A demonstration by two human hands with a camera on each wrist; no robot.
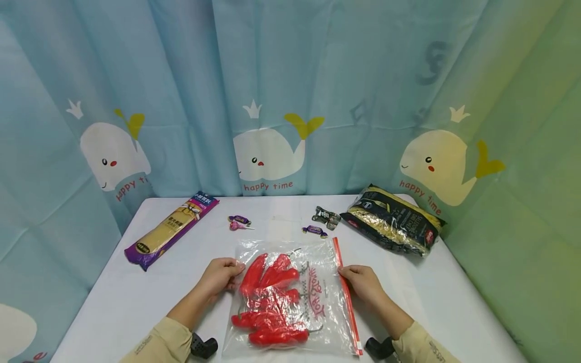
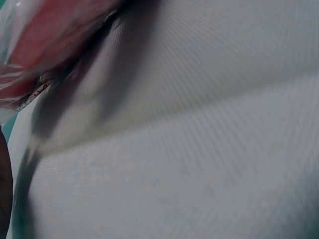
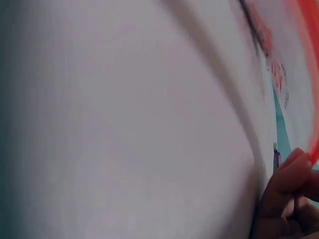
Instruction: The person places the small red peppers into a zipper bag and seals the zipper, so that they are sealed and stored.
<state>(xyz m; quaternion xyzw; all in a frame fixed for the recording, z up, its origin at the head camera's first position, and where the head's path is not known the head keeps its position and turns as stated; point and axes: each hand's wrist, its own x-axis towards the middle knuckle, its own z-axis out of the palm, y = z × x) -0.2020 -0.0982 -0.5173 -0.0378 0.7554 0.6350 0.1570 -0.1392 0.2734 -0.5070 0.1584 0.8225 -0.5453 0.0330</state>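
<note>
A clear zip bag (image 1: 333, 322) full of red chili peppers (image 1: 272, 297) is held up between both hands over the front of the table. My left hand (image 1: 221, 275) pinches its left edge near the upper corner. On the other side, my right hand (image 1: 361, 281) pinches the red zip strip (image 1: 348, 297) along the bag's right edge. In the right wrist view, fingertips (image 3: 294, 169) and thumb meet on that red strip. The left wrist view shows part of the bag with red peppers (image 2: 55, 35) above the white tabletop; the left fingers are mostly out of that view.
A long purple-and-yellow packet (image 1: 172, 229) lies at the left. Behind the bag are a purple wrapped candy (image 1: 239, 220), a pink lollipop (image 1: 235, 226), another purple candy (image 1: 314, 231) and a dark wrapped packet (image 1: 326, 217). A black-and-gold bag (image 1: 394, 219) sits back right, before the curtain (image 1: 272, 60).
</note>
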